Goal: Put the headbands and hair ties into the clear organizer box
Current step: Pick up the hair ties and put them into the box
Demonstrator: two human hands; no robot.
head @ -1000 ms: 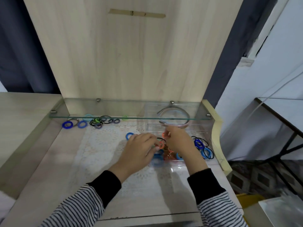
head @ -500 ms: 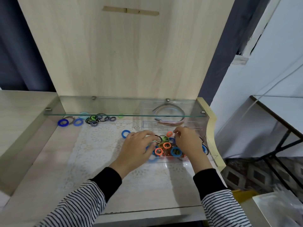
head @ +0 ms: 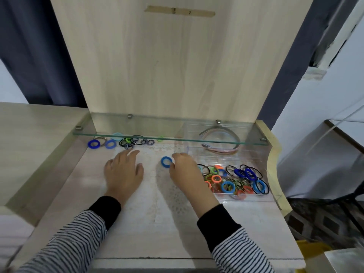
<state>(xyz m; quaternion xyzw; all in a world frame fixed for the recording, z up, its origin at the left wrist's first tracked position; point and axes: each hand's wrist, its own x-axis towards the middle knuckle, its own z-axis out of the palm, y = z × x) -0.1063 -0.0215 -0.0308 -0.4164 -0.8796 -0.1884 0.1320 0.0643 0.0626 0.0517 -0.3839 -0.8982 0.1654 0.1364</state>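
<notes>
Both hands sit over the lace mat (head: 153, 194) on the bench (head: 65, 186). Left hand (head: 123, 172): palm down, fingers spread loosely, nothing in it, fingertips pointing toward the loose hair ties (head: 130, 141) lying under the front edge of the glass shelf (head: 137, 127). Right hand (head: 184, 170): fingers curled, thumb and forefinger touching a single blue hair tie (head: 166, 161) on the mat; whether it is pinched or only touched cannot be told. Clear organizer box (head: 273, 196) stands at the right of the bench, just beside the right hand. Its near compartment holds a heap of hair ties (head: 232, 180) in blue, orange, green and black. Headbands (head: 220, 142) lie in its far part, seen through the glass shelf.
</notes>
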